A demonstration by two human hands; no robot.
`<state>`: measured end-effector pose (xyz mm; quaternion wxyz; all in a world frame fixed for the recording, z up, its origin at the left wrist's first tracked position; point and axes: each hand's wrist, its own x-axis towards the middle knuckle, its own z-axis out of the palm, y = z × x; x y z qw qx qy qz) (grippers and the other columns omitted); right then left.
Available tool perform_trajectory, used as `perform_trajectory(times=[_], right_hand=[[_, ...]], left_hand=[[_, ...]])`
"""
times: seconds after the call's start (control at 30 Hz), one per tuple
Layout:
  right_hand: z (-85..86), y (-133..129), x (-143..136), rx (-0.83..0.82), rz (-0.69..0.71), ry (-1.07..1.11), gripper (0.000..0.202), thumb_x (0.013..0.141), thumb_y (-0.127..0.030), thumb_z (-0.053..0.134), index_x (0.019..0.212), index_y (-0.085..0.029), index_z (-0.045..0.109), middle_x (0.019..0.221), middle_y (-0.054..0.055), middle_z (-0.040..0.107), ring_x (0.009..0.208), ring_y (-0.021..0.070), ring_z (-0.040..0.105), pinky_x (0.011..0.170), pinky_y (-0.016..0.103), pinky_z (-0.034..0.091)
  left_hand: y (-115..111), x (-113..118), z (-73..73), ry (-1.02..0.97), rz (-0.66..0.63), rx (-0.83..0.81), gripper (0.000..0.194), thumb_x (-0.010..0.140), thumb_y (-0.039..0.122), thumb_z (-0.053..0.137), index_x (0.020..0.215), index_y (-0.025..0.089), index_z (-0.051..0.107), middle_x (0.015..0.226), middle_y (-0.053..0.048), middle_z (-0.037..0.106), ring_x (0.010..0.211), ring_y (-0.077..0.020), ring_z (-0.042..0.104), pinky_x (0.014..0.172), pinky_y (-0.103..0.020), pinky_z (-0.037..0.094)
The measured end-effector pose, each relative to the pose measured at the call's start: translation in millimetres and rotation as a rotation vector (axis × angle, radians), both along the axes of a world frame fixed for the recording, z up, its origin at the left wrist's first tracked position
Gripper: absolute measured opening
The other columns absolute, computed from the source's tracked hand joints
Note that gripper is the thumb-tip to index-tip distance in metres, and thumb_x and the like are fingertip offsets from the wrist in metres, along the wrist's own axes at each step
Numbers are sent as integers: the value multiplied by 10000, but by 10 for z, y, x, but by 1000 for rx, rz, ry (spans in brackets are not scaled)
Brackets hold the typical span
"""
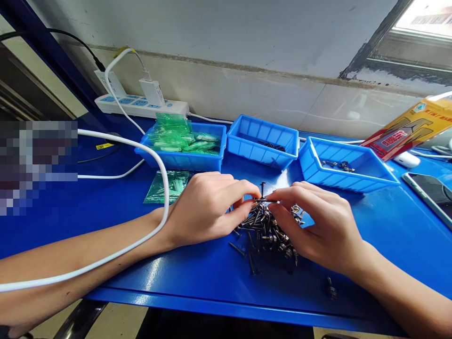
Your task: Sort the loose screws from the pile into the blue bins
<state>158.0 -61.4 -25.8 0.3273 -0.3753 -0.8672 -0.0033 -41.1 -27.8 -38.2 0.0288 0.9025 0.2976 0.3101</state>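
Note:
Over a loose pile of dark screws [259, 221], my two hands meet with their fingertips almost touching. My left hand [212, 205] pinches one end of a dark screw [267, 201] lying level between thumb and forefinger. Its other end is in the fingertips of my right hand [316, 223], also closed in a pinch. Another dark screw [263, 187] sticks up just behind the fingertips; what supports it is hidden. Shiny bolts with washers [282, 242] are mixed into the near right side of the pile, partly under my right hand.
Three blue bins stand behind: one bin [212, 162] with green packets, one [261, 153] with dark screws, one [339, 176] with a few bolts. A green bag [165, 187] lies left. A white cable [160, 162] crosses my left forearm. A phone [429, 193] lies right.

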Motion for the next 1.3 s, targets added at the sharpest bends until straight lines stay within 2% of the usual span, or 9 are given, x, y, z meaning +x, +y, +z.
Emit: perform_trajectory(times=[0.27,0.57,1.3], right_hand=[[-1,-2,-2,2,11,-5,87,859,-145,512,859,-186,589,616,2,631,519,103,544,516,243,413],[-3,-3,0,25,-23,3,76,857,-166,528,855,-195,597,634,1,652,518,102,550,523,239,430],[34,-13,-7,31,-32,41,127,828,-102,524,808,-195,608,643,9,658,514,102,538,532,243,418]], left_hand=[[41,4,-37,-32,-14,-77,142,828,183,514,897,192,637,652,25,654,586,-96,587,574,-202,420],[34,-1,-23,-10,-55,-94,147,834,181,505,893,185,639,648,20,653,584,-99,576,576,-211,409],[19,2,-14,-27,-85,-122,134,857,213,511,896,184,635,630,22,647,592,-101,586,580,-210,414]])
